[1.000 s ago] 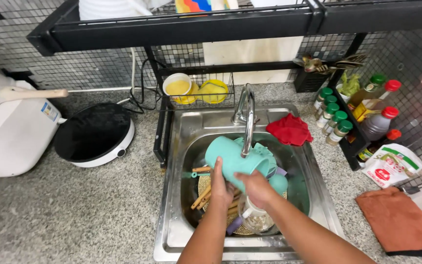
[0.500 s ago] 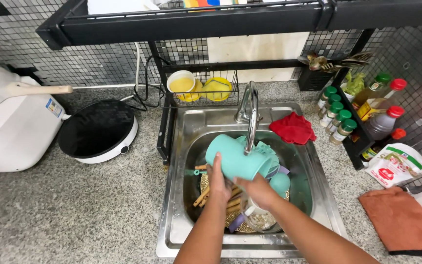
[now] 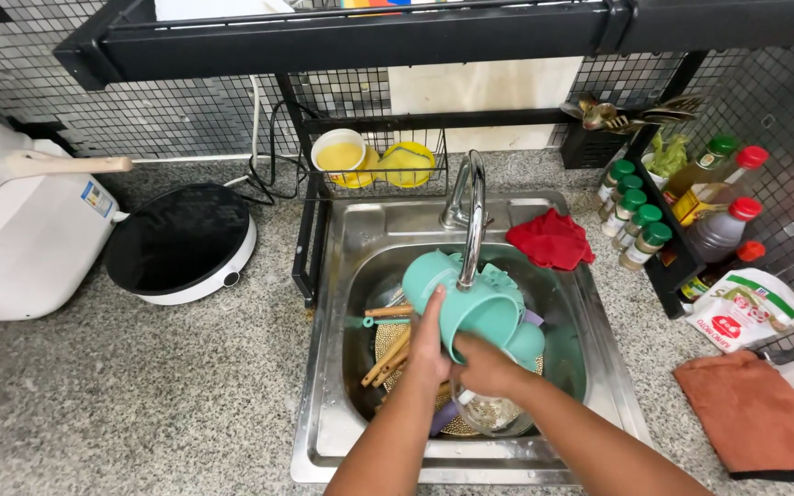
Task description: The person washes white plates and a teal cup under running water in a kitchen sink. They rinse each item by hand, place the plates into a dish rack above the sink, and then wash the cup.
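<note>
a: while the left hand [image 3: 429, 354] braces the teal plastic cup [image 3: 470, 308] from the side, fingers pressed flat along its wall, where is the right?

b: right hand [image 3: 489, 367] sits at the cup's mouth, fingers curled at the rim or just inside; cannot tell if they pinch anything. cup is tilted, held under the faucet [image 3: 472, 220] over the steel sink [image 3: 342, 432]. judged: two-hand hold keeps it steady beneath the spout.

a: what is below it?

b: a second teal cup [image 3: 526, 344] just beside, a clear glass bowl [image 3: 493, 413] under the wrists, wooden chopsticks [image 3: 386, 354] lying on a round mat. all inside the basin.

a: further out?

b: red cloth [image 3: 551, 241] on the sink's back corner, near the tap. yellow cup [image 3: 340, 154] in the wire rack behind. black induction hob [image 3: 179, 241] and white rice cooker [image 3: 20, 230] to the left, spice jars [image 3: 636, 220] and an orange cloth [image 3: 751, 413] to the right, well apart.
</note>
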